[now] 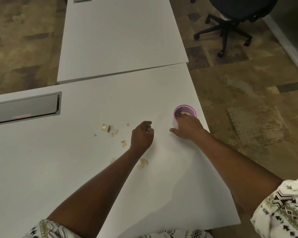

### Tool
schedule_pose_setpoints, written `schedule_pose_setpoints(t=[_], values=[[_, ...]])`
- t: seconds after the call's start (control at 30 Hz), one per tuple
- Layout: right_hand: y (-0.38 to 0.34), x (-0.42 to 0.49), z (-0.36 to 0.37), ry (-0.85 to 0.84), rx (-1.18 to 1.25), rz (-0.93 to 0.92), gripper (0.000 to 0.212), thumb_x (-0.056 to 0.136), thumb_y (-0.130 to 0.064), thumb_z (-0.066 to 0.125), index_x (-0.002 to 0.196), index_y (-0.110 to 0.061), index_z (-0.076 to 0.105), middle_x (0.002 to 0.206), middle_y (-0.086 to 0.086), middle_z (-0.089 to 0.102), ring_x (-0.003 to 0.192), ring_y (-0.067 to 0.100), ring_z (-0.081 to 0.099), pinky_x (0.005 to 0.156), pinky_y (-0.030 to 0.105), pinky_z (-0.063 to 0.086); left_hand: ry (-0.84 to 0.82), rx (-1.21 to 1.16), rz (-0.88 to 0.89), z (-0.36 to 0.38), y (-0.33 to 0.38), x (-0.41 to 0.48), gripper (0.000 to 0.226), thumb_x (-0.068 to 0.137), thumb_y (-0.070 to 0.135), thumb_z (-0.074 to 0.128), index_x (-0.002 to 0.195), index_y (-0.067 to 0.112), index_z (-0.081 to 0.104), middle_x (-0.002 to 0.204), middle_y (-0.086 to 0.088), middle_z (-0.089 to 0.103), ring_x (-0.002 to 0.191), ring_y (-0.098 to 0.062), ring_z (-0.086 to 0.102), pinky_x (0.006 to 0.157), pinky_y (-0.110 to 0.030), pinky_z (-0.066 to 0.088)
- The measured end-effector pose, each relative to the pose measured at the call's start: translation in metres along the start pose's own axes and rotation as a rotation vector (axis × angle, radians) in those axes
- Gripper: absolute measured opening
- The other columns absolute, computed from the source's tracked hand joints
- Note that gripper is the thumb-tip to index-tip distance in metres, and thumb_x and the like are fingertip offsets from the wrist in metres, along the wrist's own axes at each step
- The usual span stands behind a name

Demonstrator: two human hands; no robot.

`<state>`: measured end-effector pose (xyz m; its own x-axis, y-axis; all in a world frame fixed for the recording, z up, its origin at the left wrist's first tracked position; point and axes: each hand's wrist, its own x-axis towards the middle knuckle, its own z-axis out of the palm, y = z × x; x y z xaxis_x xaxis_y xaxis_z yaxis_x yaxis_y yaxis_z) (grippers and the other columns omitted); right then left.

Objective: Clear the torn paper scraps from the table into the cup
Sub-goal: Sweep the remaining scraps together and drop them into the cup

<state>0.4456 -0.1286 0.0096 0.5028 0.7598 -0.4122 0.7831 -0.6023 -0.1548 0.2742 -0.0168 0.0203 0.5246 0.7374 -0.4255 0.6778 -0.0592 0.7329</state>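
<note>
Several paper scraps (106, 128) lie mid-table (41, 169); cup (185, 112) sits near the right edge. Right hand (187, 127) wraps the cup, fingertips over the rim — left hand (142, 136) curled loosely, contents unclear.

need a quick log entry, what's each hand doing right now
Left hand: curled shut above the table; whether it holds a scrap cannot be told.
Right hand: fingertips over the cup; grip cannot be told.

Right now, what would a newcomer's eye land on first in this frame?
Probably the purple cup near the table's right edge, with the right hand over its rim, fingers dipping inside. Next, the tan paper scraps scattered mid-table, left of the curled left hand. A black office chair stands on the carpet, upper right.
</note>
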Motion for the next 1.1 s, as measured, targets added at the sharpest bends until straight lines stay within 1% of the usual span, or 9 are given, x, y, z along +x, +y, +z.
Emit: schedule_pose_setpoints(t=[0.1, 0.2, 0.37, 0.53, 0.7, 0.8, 0.87, 1.0, 1.1], values=[[0.001, 0.001, -0.002, 0.016, 0.039, 0.029, 0.064, 0.089, -0.054, 0.057, 0.136, -0.011, 0.046, 0.138, 0.004, 0.054, 0.128, 0.025, 0.05, 0.099, 0.04, 0.047, 0.009, 0.02, 0.002, -0.007, -0.013, -0.001, 0.034, 0.092, 0.019, 0.054, 0.124, 0.023, 0.064, 0.119, 0.001, 0.071, 0.108, -0.01, 0.062, 0.09, -0.021, 0.042], [0.0, 0.0, -0.003, 0.114, 0.055, 0.035, 0.05, 0.088, -0.05, 0.059, 0.121, -0.013, 0.053, 0.123, 0.003, 0.061, 0.115, 0.025, 0.057, 0.089, 0.039, 0.049, 0.017, 0.048, 0.007, -0.018, -0.028, -0.003, 0.033, 0.093, 0.019, 0.054, 0.124, 0.023, 0.063, 0.118, 0.002, 0.071, 0.109, -0.012, 0.063, 0.09, -0.02, 0.04], [-0.008, -0.007, -0.008, 0.303, 0.056, 0.04, 0.037, 0.089, -0.042, 0.061, 0.108, -0.011, 0.06, 0.115, 0.005, 0.063, 0.108, 0.027, 0.057, 0.089, 0.039, 0.046, 0.023, 0.055, 0.017, -0.036, -0.052, -0.005, 0.031, 0.093, 0.018, 0.056, 0.123, 0.021, 0.065, 0.114, -0.001, 0.071, 0.104, -0.014, 0.065, 0.088, -0.02, 0.043], [-0.042, -0.027, -0.007, 0.47, 0.159, -0.075, 0.037, 0.088, -0.026, 0.065, 0.121, -0.008, 0.063, 0.121, 0.01, 0.064, 0.117, 0.03, 0.057, 0.095, 0.041, 0.049, 0.048, 0.135, 0.086, -0.055, -0.079, -0.008, 0.026, 0.093, 0.017, 0.056, 0.116, 0.02, 0.067, 0.108, -0.001, 0.07, 0.095, -0.016, 0.066, 0.085, -0.028, 0.05], [-0.098, -0.062, 0.031, 0.256, 0.267, -0.204, 0.027, 0.091, -0.024, 0.059, 0.116, -0.018, 0.065, 0.117, 0.003, 0.061, 0.106, 0.024, 0.058, 0.08, 0.036, 0.052, 0.087, 0.291, 0.19, -0.072, -0.117, -0.024, 0.011, 0.09, 0.021, 0.059, 0.099, 0.022, 0.065, 0.097, 0.003, 0.06, 0.088, -0.015, 0.06, 0.071, -0.029, 0.049], [-0.122, -0.077, 0.062, 0.093, 0.222, -0.282, 0.024, 0.09, -0.02, 0.053, 0.11, -0.02, 0.066, 0.109, 0.002, 0.061, 0.102, 0.024, 0.058, 0.08, 0.036, 0.051, 0.064, 0.472, 0.268, -0.08, -0.139, -0.039, 0.007, 0.087, 0.025, 0.06, 0.089, 0.02, 0.064, 0.088, 0.0, 0.056, 0.079, -0.021, 0.057, 0.066, -0.036, 0.05], [-0.133, -0.084, 0.081, 0.033, 0.162, -0.325, 0.025, 0.087, -0.018, 0.051, 0.104, -0.02, 0.069, 0.102, 0.004, 0.062, 0.096, 0.027, 0.06, 0.076, 0.036, 0.051, 0.052, 0.601, 0.31, -0.083, -0.154, -0.049, 0.011, 0.087, 0.028, 0.058, 0.085, 0.019, 0.063, 0.084, -0.001, 0.054, 0.074, -0.023, 0.055, 0.063, -0.034, 0.045], [-0.144, -0.089, 0.105, -0.081, 0.044, -0.372, 0.023, 0.082, -0.019, 0.049, 0.091, -0.019, 0.07, 0.094, 0.005, 0.061, 0.087, 0.03, 0.058, 0.069, 0.033, 0.041, -0.078, 0.748, 0.323, -0.084, -0.186, -0.068, 0.019, 0.088, 0.037, 0.053, 0.086, 0.02, 0.061, 0.092, 0.0, 0.055, 0.083, -0.024, 0.055, 0.068, -0.034, 0.042], [-0.153, -0.079, 0.107, -0.09, 0.01, -0.374, 0.016, 0.078, -0.017, 0.05, 0.084, -0.017, 0.065, 0.088, 0.005, 0.058, 0.083, 0.03, 0.056, 0.065, 0.033, 0.035, -0.12, 0.766, 0.322, -0.083, -0.201, -0.07, 0.021, 0.087, 0.039, 0.052, 0.091, 0.019, 0.058, 0.099, -0.002, 0.054, 0.089, -0.025, 0.052, 0.071, -0.035, 0.042]])
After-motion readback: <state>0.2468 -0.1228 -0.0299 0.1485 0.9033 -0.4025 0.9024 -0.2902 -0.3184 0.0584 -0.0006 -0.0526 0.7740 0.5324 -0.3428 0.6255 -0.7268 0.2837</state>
